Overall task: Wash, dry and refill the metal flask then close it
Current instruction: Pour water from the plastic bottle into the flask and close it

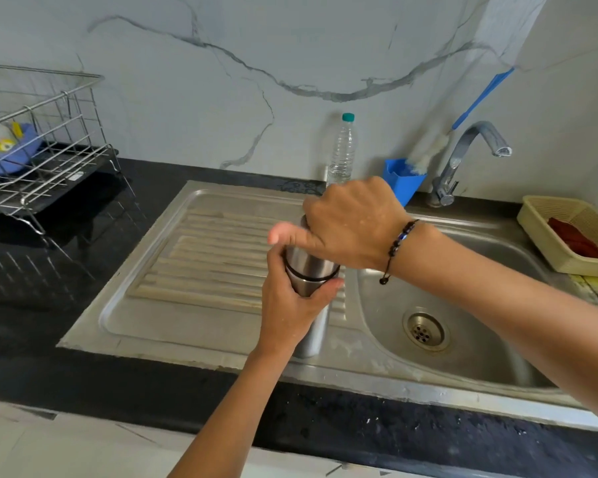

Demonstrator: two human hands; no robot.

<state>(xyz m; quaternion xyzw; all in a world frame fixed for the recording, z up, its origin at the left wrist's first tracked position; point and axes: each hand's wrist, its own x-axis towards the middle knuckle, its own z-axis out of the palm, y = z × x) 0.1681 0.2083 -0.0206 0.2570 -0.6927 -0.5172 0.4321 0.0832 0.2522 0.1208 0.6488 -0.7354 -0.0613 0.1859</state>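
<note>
Flask: the metal flask [310, 270] stands upright between your two hands, its base on the drainboard of the sink [201, 257], just left of the basin.
Left hand: your left hand [292, 301] wraps the flask's body from the near-left side, fingers and thumb curled round it below the dark ring.
Right hand: your right hand [351, 220] comes down over the top of the flask, fingers curled over what I take to be the cap (the cap itself is hidden under the palm), thumb pointing left.
Step in hand: judging by the grip, you are turning the cap, one hand steadying and the other twisting. Whether this is the opening before the wash or the final closing I cannot tell; the pictures do not show the flask's contents.
Beyond your right hand: a plastic water bottle [342, 150] with a teal cap stands just behind your knuckles against the wall; right of it sit a blue holder [403, 181] with a bottle brush [425, 153], then the tap [470, 157].
Right of your right forearm: a cream basket [546, 236] holding a red cloth [575, 239].
Far left of your left hand: a wire dish rack [45, 160].
Next move calls for: a firm hold with the left hand while the right twists, keeping the flask upright so it does not slide on the ribbed drainboard.
</note>
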